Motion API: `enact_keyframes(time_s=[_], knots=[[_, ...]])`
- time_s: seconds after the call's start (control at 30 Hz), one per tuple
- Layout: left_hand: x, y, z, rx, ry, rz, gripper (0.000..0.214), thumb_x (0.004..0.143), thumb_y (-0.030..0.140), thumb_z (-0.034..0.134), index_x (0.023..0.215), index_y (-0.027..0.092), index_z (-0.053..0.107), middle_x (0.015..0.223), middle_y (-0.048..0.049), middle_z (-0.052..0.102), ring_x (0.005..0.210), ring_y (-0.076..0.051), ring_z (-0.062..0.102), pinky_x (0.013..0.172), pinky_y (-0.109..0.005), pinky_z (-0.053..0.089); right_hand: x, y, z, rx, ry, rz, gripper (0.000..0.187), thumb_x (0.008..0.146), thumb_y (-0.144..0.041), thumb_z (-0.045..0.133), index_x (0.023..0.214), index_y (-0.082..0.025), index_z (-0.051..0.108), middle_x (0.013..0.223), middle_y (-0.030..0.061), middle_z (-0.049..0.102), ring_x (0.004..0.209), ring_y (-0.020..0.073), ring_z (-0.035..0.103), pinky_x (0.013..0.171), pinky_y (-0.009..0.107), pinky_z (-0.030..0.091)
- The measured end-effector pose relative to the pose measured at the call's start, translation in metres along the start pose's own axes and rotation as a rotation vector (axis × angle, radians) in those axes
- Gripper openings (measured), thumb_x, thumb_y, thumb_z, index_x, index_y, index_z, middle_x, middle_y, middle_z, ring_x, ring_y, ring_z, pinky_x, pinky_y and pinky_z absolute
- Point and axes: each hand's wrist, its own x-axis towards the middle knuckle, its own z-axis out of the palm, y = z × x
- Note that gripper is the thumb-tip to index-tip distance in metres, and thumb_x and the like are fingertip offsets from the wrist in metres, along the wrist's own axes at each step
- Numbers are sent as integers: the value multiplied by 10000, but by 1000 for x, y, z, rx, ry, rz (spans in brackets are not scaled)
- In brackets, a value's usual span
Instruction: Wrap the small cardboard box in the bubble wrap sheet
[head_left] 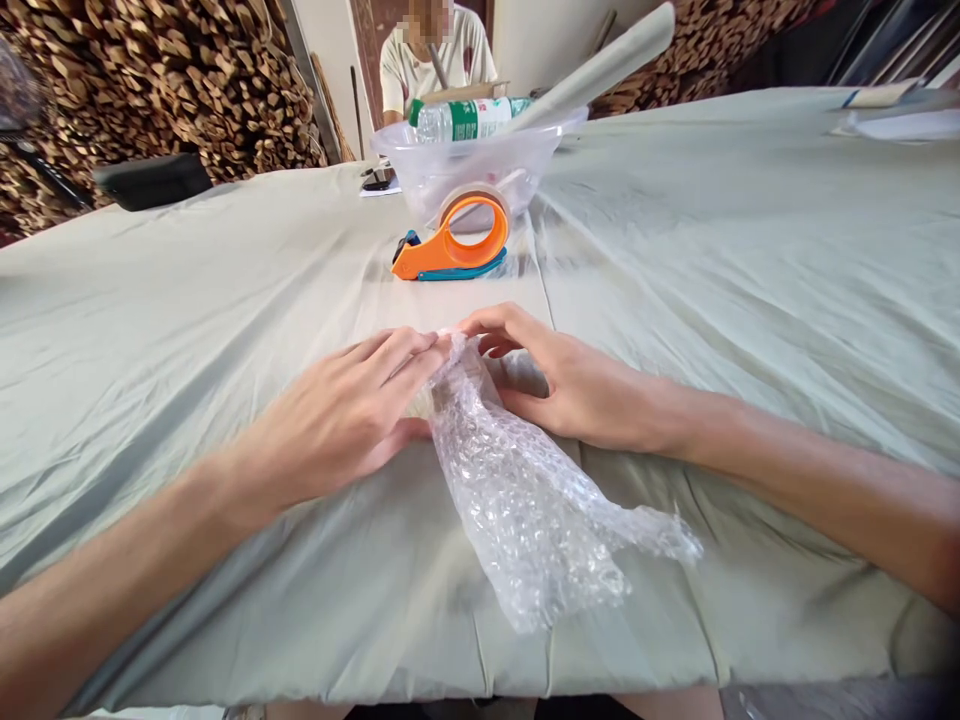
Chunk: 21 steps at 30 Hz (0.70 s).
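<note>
Our bubble wrap [525,490] lies on the bench [750,300] between our hands; left hand [341,420] and right hand [577,385] pinch its far end, pressing it flat; a tape dispenser [454,245] sits beyond.

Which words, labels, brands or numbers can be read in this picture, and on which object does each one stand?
No text can be read.
Green label on the plastic bottle in the clear bowl: print is there, but too small and blurred.
Orange tape dispenser: no lettering visible.
Bubble wrap under the left hand and right hand: plain.
Papers at the far right: no text legible.
</note>
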Motion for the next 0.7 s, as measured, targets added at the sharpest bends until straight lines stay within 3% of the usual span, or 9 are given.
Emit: enact_keyframes(time_s=[0.13,0.3,0.5,0.7], knots=[[2,1,7,-25,54,-27,322,1067,284,578,1322,89,569,1261,-195,705,1158,-332,732,931,-463,669,-1,-2,-3,-26,-31,25,494,931,-255,696,1389,-275,513,1435,63,627,1257,231,670,1092,392,559],[1,2,13,-106,142,-87,158,1025,189,594,1181,167,598,1186,-130,723,1100,-257,752,879,-362,646,-2,-3,-2,-43,-21,43,522,909,-278,727,1384,-286,508,1435,59,621,1227,227,668,1085,403,558],[0,2,17,-337,231,-205,167,928,146,713,1048,218,623,1174,-77,705,1015,-197,728,851,-329,607,-2,-5,6,-76,-15,32,585,888,-454,807,1364,-292,508,1382,62,644,1204,239,658,1040,413,577],[0,10,15,-434,309,-201,40,1019,214,694,988,201,673,1167,-84,718,1033,-174,726,838,-283,589,-2,-11,6,-99,42,-9,319,906,-453,733,1142,-270,619,1210,72,721,1148,277,686,1007,463,592]])
